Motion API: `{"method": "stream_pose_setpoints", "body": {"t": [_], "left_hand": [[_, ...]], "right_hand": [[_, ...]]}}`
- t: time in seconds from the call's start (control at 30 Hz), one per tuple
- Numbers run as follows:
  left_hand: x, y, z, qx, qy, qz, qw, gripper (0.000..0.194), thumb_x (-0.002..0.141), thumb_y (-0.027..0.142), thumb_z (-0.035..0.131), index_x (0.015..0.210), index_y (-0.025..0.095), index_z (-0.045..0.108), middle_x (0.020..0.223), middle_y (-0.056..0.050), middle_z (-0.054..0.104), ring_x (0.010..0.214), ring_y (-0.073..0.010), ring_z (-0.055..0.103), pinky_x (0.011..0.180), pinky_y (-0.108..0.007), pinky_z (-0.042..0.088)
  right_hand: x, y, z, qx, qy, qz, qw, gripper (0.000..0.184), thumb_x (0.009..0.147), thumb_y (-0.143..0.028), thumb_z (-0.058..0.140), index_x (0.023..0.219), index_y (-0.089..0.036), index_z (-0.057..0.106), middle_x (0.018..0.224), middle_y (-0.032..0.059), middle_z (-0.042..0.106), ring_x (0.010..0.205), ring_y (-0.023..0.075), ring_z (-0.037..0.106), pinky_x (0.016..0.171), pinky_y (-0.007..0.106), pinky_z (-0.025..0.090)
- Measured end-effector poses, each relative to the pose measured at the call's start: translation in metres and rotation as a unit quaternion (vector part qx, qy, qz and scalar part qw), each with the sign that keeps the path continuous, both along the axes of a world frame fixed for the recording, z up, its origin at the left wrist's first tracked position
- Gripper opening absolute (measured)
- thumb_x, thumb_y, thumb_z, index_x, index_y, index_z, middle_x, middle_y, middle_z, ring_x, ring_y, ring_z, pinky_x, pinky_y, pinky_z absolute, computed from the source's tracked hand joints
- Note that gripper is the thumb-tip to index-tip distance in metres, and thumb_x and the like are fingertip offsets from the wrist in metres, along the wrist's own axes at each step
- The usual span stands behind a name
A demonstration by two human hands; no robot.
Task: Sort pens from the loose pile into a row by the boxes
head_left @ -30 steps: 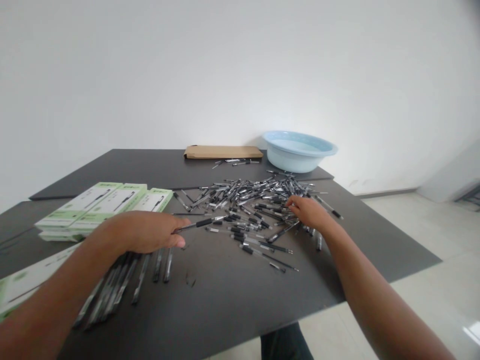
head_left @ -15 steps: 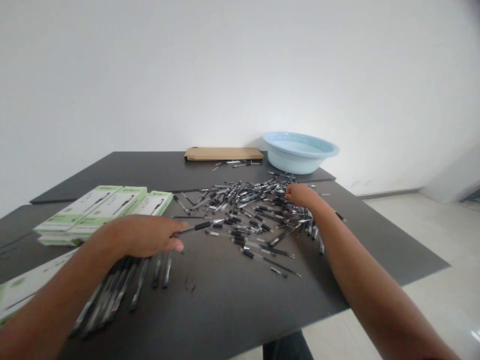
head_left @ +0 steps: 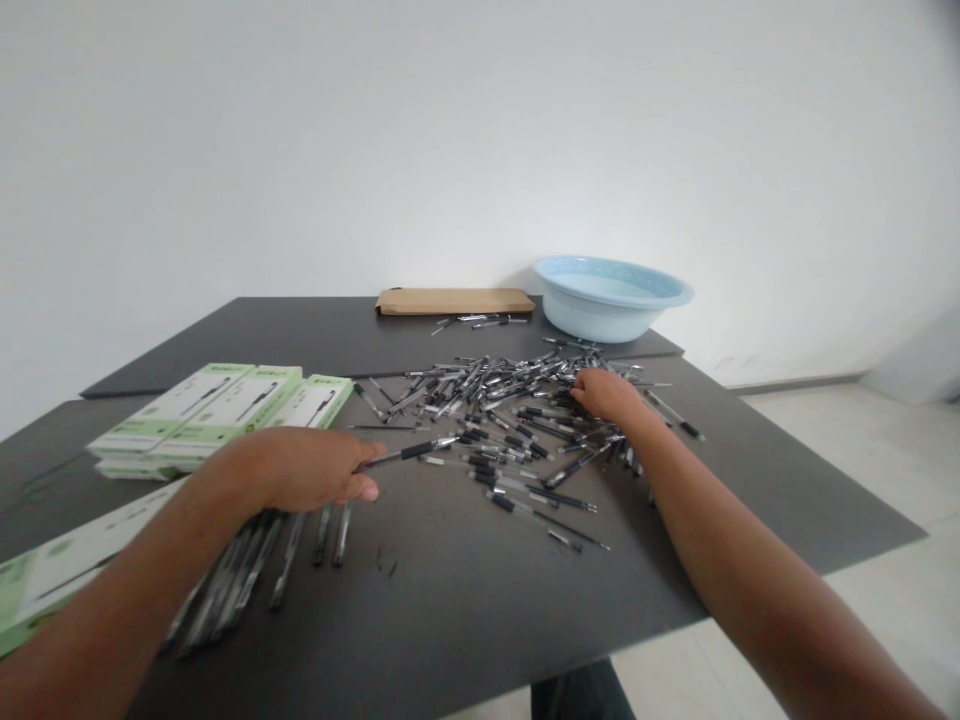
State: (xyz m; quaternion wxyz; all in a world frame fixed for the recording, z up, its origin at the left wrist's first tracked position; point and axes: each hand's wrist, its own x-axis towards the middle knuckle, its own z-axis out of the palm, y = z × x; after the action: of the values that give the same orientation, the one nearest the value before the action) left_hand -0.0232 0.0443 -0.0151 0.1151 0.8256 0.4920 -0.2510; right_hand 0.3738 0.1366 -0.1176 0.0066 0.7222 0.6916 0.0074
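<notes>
A large scatter of black-and-clear pens (head_left: 502,410) covers the middle of the dark table (head_left: 465,600). My left hand (head_left: 307,468) is closed around one pen (head_left: 412,451) that sticks out to the right, above a row of pens (head_left: 255,565) laid side by side. My right hand (head_left: 609,394) rests palm down on the right part of the scatter, fingers curled among the pens; what they hold is hidden.
Green-and-white boxes (head_left: 225,405) are stacked at the left, with another box (head_left: 67,565) nearer me. A flat brown package (head_left: 454,300) and a light blue basin (head_left: 611,297) sit at the far edge. The floor lies to the right.
My right hand reached further into the pile, then drew slightly back. My left hand kept its grip on the pen and barely moved. The view shifted a little.
</notes>
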Motion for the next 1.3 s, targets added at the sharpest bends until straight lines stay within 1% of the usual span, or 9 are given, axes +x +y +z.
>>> {"method": "stream_pose_setpoints", "body": {"t": [0.1,0.33,0.63,0.83,0.93,1.03,1.1,1.2,1.3], "left_hand": [[0.003,-0.001,0.003,-0.052,0.003,0.019,0.998,0.061,0.089,0.041,0.041,0.144,0.013,0.042,0.109,-0.017,0.071,0.106,-0.0327,0.063,0.089,-0.041,0.047],[0.005,-0.003,0.007,-0.062,-0.014,0.032,0.997,0.064,0.087,0.042,0.042,0.144,0.013,0.041,0.1,-0.015,0.073,0.102,-0.0323,0.064,0.086,-0.041,0.046],[0.006,-0.003,0.007,-0.079,-0.023,0.041,0.996,0.058,0.09,0.037,0.043,0.142,0.011,0.044,0.094,-0.01,0.075,0.093,-0.0273,0.067,0.069,-0.03,0.049],[0.004,-0.003,0.011,-0.081,-0.028,0.035,0.996,0.057,0.09,0.037,0.042,0.141,0.01,0.044,0.093,-0.011,0.075,0.085,-0.0252,0.068,0.065,-0.029,0.049],[0.003,-0.002,0.011,-0.096,-0.039,0.042,0.994,0.053,0.09,0.036,0.042,0.135,0.01,0.049,0.093,-0.011,0.075,0.08,-0.0239,0.068,0.065,-0.029,0.049],[0.003,0.001,0.008,-0.124,-0.048,0.052,0.99,0.05,0.089,0.035,0.041,0.13,0.009,0.053,0.094,-0.014,0.074,0.08,-0.0242,0.069,0.067,-0.03,0.05],[0.004,0.002,0.006,-0.139,-0.051,0.058,0.987,0.047,0.089,0.034,0.041,0.126,0.008,0.055,0.097,-0.015,0.074,0.081,-0.0246,0.069,0.067,-0.031,0.051],[0.004,0.003,0.005,-0.146,-0.052,0.058,0.986,0.042,0.09,0.033,0.041,0.119,0.009,0.059,0.095,-0.015,0.074,0.081,-0.0237,0.069,0.067,-0.03,0.051],[0.002,0.004,0.005,-0.146,-0.06,0.052,0.986,0.037,0.09,0.033,0.041,0.111,0.011,0.061,0.091,-0.013,0.075,0.079,-0.0225,0.069,0.064,-0.028,0.051]], "right_hand": [[0.001,-0.001,0.001,0.007,0.006,-0.001,1.0,0.024,0.087,-0.029,0.046,0.087,-0.016,0.067,0.098,0.014,0.069,0.091,0.024,0.063,0.076,0.031,0.043],[0.007,-0.003,0.004,0.042,0.042,-0.008,0.998,0.024,0.087,-0.028,0.045,0.089,-0.016,0.066,0.09,0.0126,0.07,0.082,0.0224,0.063,0.069,0.027,0.04],[0.009,-0.003,-0.002,0.104,0.134,0.013,0.985,0.015,0.082,-0.026,0.05,0.089,-0.016,0.059,0.077,0.0067,0.067,0.068,0.0171,0.055,0.06,0.025,0.034],[0.003,-0.011,0.009,0.128,0.235,0.048,0.962,0.021,0.086,-0.025,0.047,0.103,-0.015,0.053,0.073,0.0034,0.066,0.062,0.015,0.056,0.06,0.025,0.039],[-0.017,-0.03,0.033,0.154,0.295,0.088,0.939,0.024,0.09,-0.028,0.041,0.108,-0.016,0.051,0.08,0.0039,0.064,0.064,0.0142,0.056,0.061,0.025,0.042],[-0.055,-0.06,0.058,0.174,0.408,0.196,0.874,0.024,0.088,-0.033,0.048,0.105,-0.018,0.055,0.074,0.0015,0.059,0.063,0.0146,0.054,0.06,0.026,0.042],[-0.086,-0.079,0.067,0.133,0.392,0.26,0.872,0.019,0.087,-0.03,0.052,0.102,-0.019,0.058,0.076,0.0011,0.06,0.066,0.0144,0.053,0.063,0.026,0.041],[-0.125,-0.096,0.067,0.063,0.373,0.334,0.863,0.013,0.087,-0.024,0.052,0.096,-0.02,0.06,0.08,0.0002,0.062,0.072,0.0142,0.054,0.067,0.025,0.04],[-0.141,-0.098,0.057,0.036,0.415,0.335,0.845,0.012,0.085,-0.021,0.053,0.094,-0.019,0.061,0.081,-0.0001,0.062,0.073,0.0135,0.054,0.068,0.024,0.04]]}}
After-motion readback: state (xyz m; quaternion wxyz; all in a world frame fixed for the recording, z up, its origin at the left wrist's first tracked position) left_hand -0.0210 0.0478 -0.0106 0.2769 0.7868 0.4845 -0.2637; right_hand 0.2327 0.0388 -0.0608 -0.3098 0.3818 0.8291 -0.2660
